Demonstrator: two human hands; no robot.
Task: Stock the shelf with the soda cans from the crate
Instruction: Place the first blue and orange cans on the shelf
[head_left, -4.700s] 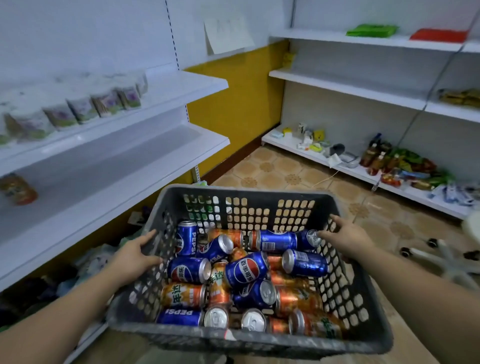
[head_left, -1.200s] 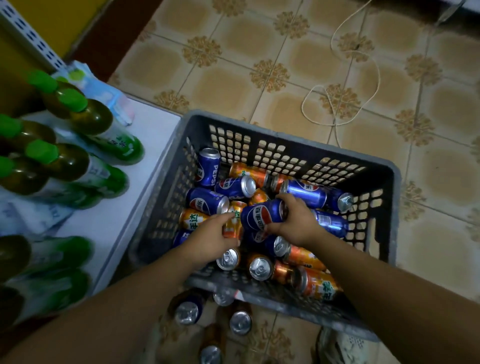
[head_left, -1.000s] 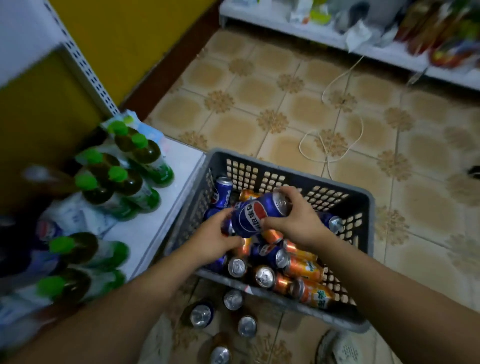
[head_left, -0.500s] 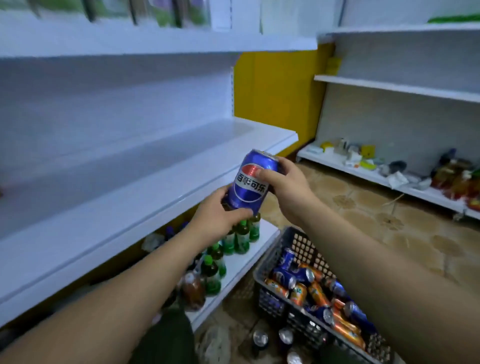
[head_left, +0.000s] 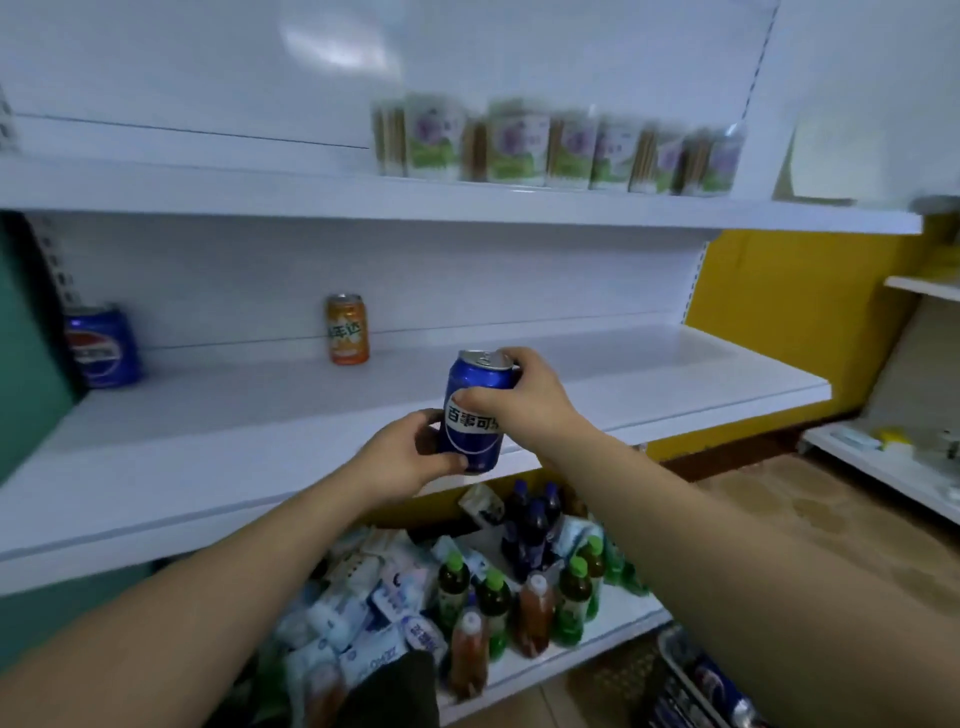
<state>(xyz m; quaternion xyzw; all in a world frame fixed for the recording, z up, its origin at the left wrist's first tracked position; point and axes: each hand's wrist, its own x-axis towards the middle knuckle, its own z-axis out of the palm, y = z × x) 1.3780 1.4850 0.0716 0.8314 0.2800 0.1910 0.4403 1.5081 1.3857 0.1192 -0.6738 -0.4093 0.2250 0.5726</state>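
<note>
On the middle shelf (head_left: 571, 374) stand an orange can (head_left: 347, 329) at 11 o'clock and a blue can (head_left: 102, 347) at 9. Blurred cartons (head_left: 519, 143) line the upper shelf (head_left: 208, 192) at 1 o'clock.

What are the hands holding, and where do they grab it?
A blue Pepsi can: left hand grips its lower part, right hand its upper part.

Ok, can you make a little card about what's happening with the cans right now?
Held: blue Pepsi can, nearly upright, in front of the middle shelf
Left-hand grip: round the can's bottom
Right-hand grip: round its top
Already on shelf: orange can, second blue can, both upright, apart
Below: green-capped bottles
Crate: bottom right corner, cans inside
</note>
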